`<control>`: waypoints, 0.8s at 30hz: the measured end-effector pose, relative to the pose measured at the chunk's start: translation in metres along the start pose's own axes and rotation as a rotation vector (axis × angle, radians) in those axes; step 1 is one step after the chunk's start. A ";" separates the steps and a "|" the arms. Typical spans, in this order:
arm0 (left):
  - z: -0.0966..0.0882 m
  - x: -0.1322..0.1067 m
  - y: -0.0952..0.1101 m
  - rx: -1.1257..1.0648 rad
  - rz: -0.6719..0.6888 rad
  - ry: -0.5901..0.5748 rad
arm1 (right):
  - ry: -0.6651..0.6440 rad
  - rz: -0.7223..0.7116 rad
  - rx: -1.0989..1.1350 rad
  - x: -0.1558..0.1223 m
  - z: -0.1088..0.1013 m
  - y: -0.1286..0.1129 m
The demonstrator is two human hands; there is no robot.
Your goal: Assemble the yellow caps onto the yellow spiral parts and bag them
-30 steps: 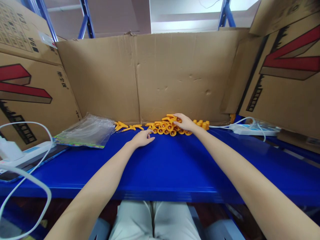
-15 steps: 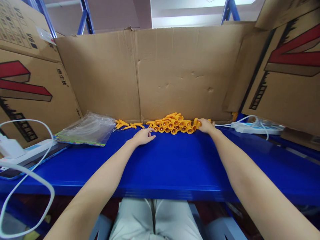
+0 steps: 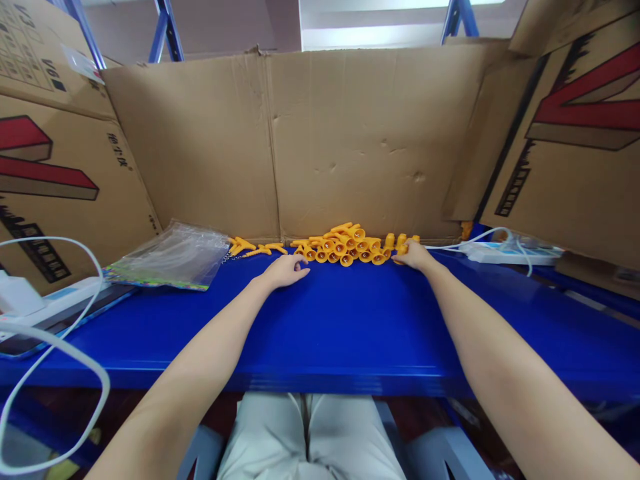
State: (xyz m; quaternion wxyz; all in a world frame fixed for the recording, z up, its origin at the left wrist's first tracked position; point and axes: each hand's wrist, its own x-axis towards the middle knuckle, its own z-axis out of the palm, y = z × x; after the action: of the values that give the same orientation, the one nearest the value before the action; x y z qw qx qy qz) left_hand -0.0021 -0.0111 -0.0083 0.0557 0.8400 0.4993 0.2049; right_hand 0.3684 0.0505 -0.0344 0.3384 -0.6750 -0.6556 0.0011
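A heap of small orange plastic parts lies at the back of the blue table, against the cardboard wall. My left hand rests on the table at the heap's left end, fingers loosely curled, its fingertips touching the nearest parts. My right hand is at the heap's right end with its fingers closed round some orange parts there. A few more orange pieces lie apart to the left.
A clear plastic bag lies at back left. White cables and a charger sit at the left edge; a white power strip with cables lies at the right. Cardboard boxes wall in all sides.
My right hand has moved from on top of the heap's middle to its right end and closed on parts there. My left hand has stayed put.
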 end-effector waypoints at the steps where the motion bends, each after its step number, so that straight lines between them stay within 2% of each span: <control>1: 0.000 0.000 0.000 0.003 0.001 -0.003 | 0.001 0.087 -0.010 -0.003 0.001 0.002; 3: 0.000 0.000 0.001 0.006 0.005 -0.004 | -0.014 0.183 -0.049 -0.008 0.002 0.002; 8: 0.000 0.003 -0.006 0.028 -0.017 0.031 | -0.053 0.123 -0.085 -0.014 -0.001 -0.004; 12: -0.005 0.004 -0.034 0.114 -0.142 0.166 | -0.116 0.090 -0.052 -0.015 -0.005 -0.005; 15: -0.008 0.002 -0.059 0.227 -0.329 0.272 | -0.137 0.088 -0.041 -0.016 -0.007 -0.007; 18: -0.007 0.000 -0.074 0.260 -0.450 0.226 | -0.139 0.095 -0.045 -0.017 -0.008 -0.008; 24: -0.002 0.006 -0.068 0.300 -0.372 0.151 | -0.114 0.090 -0.042 -0.017 -0.006 -0.007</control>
State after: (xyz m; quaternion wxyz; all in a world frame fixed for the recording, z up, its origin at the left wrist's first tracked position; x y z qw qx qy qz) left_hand -0.0559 0.0273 -0.0250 -0.0705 0.7150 0.6728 0.1767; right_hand 0.3626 0.0321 -0.0336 0.2859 -0.7097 -0.6425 0.0409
